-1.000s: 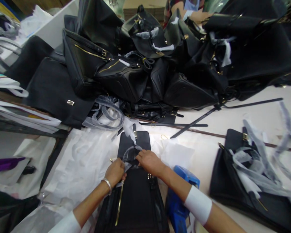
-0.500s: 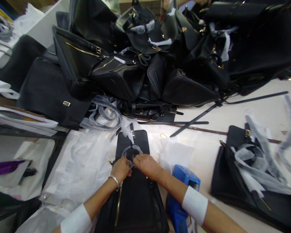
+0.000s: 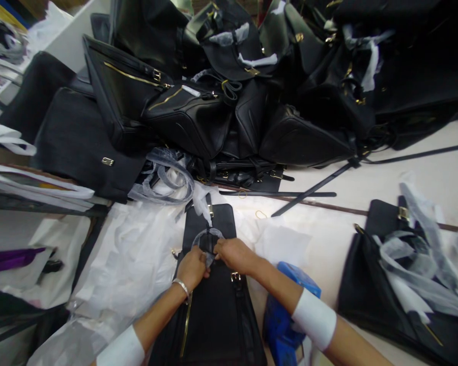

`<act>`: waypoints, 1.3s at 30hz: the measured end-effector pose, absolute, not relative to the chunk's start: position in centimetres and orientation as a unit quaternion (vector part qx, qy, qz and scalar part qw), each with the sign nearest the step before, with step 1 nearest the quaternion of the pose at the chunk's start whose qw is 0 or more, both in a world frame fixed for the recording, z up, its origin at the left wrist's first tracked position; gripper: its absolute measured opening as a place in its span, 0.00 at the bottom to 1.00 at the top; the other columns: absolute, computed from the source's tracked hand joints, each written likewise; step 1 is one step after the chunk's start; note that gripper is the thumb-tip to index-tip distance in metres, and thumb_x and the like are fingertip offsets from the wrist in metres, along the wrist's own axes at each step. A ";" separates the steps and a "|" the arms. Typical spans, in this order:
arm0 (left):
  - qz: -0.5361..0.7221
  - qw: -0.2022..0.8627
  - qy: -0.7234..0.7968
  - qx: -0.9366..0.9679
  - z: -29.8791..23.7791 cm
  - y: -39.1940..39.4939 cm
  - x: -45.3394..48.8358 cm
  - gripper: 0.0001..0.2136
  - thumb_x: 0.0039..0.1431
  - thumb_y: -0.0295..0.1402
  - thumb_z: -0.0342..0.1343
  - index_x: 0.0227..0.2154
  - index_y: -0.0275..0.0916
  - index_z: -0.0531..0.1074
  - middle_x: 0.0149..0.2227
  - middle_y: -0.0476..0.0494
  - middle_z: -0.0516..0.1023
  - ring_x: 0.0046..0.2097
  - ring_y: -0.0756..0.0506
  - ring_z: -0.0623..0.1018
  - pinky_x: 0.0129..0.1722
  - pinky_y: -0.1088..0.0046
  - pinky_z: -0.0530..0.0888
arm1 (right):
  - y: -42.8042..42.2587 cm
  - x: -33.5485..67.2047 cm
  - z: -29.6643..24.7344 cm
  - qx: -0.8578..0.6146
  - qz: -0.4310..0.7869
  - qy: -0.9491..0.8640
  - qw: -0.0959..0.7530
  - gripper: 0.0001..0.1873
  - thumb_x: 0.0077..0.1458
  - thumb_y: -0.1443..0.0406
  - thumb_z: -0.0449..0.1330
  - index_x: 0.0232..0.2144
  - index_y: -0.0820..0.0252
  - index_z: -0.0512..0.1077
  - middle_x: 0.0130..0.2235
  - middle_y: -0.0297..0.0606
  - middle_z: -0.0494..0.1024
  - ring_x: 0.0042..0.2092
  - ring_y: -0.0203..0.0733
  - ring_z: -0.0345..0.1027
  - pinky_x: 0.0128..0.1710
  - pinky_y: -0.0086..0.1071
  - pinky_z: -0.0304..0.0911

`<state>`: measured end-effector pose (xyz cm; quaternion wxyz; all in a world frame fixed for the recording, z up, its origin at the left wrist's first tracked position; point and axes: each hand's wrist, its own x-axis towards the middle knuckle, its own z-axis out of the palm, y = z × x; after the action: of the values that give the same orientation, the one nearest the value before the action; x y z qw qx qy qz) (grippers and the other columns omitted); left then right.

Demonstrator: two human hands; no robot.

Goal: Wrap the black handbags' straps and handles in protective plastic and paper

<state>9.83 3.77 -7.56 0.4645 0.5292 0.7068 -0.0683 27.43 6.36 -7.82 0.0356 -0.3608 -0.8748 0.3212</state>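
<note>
A black bag [image 3: 217, 315] with a gold zip and gold buckles lies flat in front of me. Near its top is a looped handle [image 3: 215, 232] wrapped in clear plastic film. My left hand [image 3: 193, 267] is closed at the left end of this loop, fingers pinched on the film. My right hand [image 3: 234, 254] is closed at the loop's right end, its fingertips against the wrap. The fingertips hide part of the handle. White tissue [image 3: 202, 206] covers a strap and buckle above the loop.
Black bags [image 3: 191, 117] are heaped along the back. A blue tape dispenser-like object [image 3: 284, 325] stands right of the bag. Another black bag [image 3: 370, 284] with film-wrapped straps lies at right. White wrapping sheets [image 3: 125, 254] spread at left, beside a shelf [image 3: 95, 218].
My right hand has shifted slightly up and right, uncovering a gold buckle on the bag. My left hand stays at the handle. The view has turned a little to the left.
</note>
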 end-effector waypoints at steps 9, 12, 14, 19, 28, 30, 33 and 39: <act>-0.004 0.462 0.725 0.511 -8.6 3.1 8.8 0.07 0.63 0.32 0.42 0.33 0.38 0.63 0.24 0.47 0.79 0.21 0.50 0.77 0.25 0.76 0.67 | 10.2 25.9 -7.8 -0.252 0.298 -0.919 0.051 0.12 0.61 0.67 0.52 0.45 0.52 0.70 0.40 0.34 0.75 0.37 0.38 0.69 0.28 0.28 0.55; 0.000 0.465 0.727 0.505 -8.5 3.1 8.7 0.06 0.63 0.32 0.43 0.33 0.39 0.63 0.25 0.47 0.79 0.22 0.49 0.78 0.25 0.76 0.68 | 10.8 25.2 -8.0 -0.224 0.276 -0.934 0.034 0.09 0.61 0.66 0.53 0.42 0.53 0.71 0.39 0.35 0.75 0.36 0.39 0.69 0.26 0.29 0.54; 0.000 0.464 0.730 0.501 -8.2 3.2 8.5 0.05 0.62 0.31 0.43 0.33 0.38 0.63 0.26 0.46 0.79 0.23 0.49 0.79 0.24 0.76 0.68 | 11.2 24.9 -8.2 -0.212 0.263 -0.941 0.017 0.08 0.60 0.66 0.53 0.40 0.55 0.71 0.38 0.35 0.76 0.35 0.39 0.69 0.26 0.29 0.53; -0.010 0.463 0.739 0.490 -7.6 3.4 8.3 0.05 0.61 0.29 0.43 0.33 0.38 0.63 0.26 0.45 0.80 0.22 0.49 0.78 0.23 0.76 0.68 | 11.5 24.5 -8.3 -0.236 0.285 -0.929 0.001 0.09 0.59 0.67 0.53 0.35 0.58 0.74 0.37 0.38 0.76 0.36 0.40 0.70 0.27 0.29 0.55; -0.029 0.479 0.746 0.463 -7.7 4.0 8.7 0.05 0.60 0.29 0.44 0.32 0.37 0.65 0.23 0.45 0.80 0.22 0.48 0.79 0.23 0.76 0.69 | 10.2 25.1 -9.6 -0.302 0.372 -0.877 0.027 0.10 0.57 0.68 0.53 0.35 0.57 0.74 0.38 0.36 0.77 0.40 0.40 0.69 0.34 0.29 0.57; -0.029 0.490 0.744 0.453 -7.9 4.2 8.9 0.06 0.60 0.29 0.45 0.31 0.37 0.65 0.22 0.45 0.80 0.21 0.48 0.78 0.23 0.76 0.69 | 10.3 25.1 -9.6 -0.300 0.374 -0.877 0.023 0.10 0.56 0.69 0.53 0.35 0.56 0.74 0.37 0.36 0.77 0.39 0.40 0.69 0.33 0.29 0.57; -0.026 0.521 0.738 0.429 -8.3 4.6 9.1 0.07 0.59 0.30 0.46 0.28 0.36 0.66 0.21 0.44 0.79 0.20 0.48 0.78 0.21 0.77 0.70 | 10.2 25.5 -8.9 -0.293 0.376 -0.879 0.015 0.09 0.54 0.70 0.54 0.34 0.57 0.74 0.36 0.36 0.77 0.38 0.40 0.69 0.33 0.29 0.58; 0.006 0.591 0.719 0.366 -7.8 5.5 8.9 0.06 0.55 0.29 0.50 0.25 0.36 0.67 0.18 0.46 0.76 0.20 0.48 0.76 0.21 0.75 0.72 | 6.8 25.9 -4.9 -0.308 0.293 -0.899 0.105 0.12 0.58 0.67 0.54 0.45 0.64 0.66 0.42 0.44 0.70 0.43 0.44 0.64 0.40 0.35 0.61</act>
<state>8.88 5.52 -7.85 0.5912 0.3662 0.7186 0.0058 25.95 6.80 -4.94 0.1048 -0.3077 -0.8990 0.2934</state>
